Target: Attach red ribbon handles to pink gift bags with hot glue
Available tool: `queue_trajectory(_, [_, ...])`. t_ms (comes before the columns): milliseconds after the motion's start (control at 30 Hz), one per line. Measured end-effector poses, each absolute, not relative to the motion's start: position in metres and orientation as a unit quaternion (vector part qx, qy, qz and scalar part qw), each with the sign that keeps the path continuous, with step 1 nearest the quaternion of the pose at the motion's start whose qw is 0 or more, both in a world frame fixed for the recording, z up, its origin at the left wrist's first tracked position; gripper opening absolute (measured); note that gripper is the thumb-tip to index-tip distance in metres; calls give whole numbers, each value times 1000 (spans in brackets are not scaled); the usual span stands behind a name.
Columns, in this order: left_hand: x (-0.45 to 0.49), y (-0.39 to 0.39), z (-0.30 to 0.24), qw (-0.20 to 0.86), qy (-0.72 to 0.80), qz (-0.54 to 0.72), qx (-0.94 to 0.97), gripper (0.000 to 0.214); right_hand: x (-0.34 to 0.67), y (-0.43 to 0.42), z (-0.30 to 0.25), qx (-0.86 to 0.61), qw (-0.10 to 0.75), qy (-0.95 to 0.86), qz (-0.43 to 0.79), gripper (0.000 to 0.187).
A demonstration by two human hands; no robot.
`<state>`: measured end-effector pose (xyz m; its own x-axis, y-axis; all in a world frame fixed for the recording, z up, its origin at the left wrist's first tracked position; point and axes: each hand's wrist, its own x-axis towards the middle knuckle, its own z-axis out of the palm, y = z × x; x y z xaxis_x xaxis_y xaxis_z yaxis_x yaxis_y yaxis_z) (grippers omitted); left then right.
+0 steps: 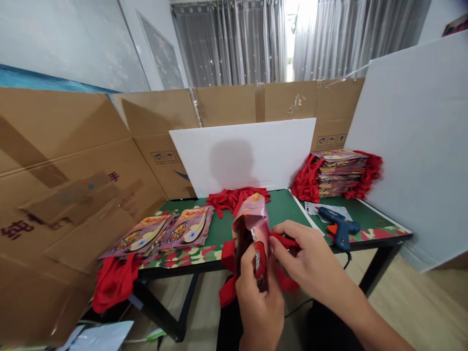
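A pink printed bag (256,218) is held upright over the front edge of the table, its dark opening facing left. My left hand (260,297) grips its lower part, the fingers on one side and the thumb on the other. My right hand (302,253) pinches a red ribbon strap (283,240) against the bag's right side, with thumb and forefinger together. More red fabric hangs below and to the left of the bag. Loose red straps (237,197) lie in a heap on the table just behind it.
Two piles of flat printed bags (188,226) lie at the left, with red straps (115,282) hanging over the edge. A tall bag stack (340,175) stands back right. Before it rests a blue glue gun (340,226). Cardboard walls (226,105) and a white board (252,156) enclose the green table (283,207).
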<state>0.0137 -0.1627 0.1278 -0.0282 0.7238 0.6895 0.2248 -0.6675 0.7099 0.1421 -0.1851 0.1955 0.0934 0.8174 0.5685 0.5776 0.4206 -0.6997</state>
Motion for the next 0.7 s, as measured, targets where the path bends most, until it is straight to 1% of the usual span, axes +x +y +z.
queue_trajectory(100, [8,-162,131,175,361,597,694,25,152,-183,203,-520,485,-685,159,18])
queue_trajectory(200, [6,-161,132,171,366,578,709,26,158,-180,202,-535,475,-673,187,22])
queue_trajectory(333, [5,-160,126,204,373,568,704,26,164,-177,200,-531,447,-674,252,29])
queue_trajectory(467, [2,-158,122,260,386,546,697,29,175,-171,205,-512,399,-691,317,26])
queue_trajectory(567, [-1,-153,122,301,400,535,681,37,177,-162,200,-517,432,-674,304,21])
queue_trajectory(633, [-2,-149,123,324,410,523,674,44,173,-157,189,-532,485,-635,281,17])
queue_trajectory(700, [-2,-145,124,353,415,511,665,50,167,-154,176,-529,536,-591,289,17])
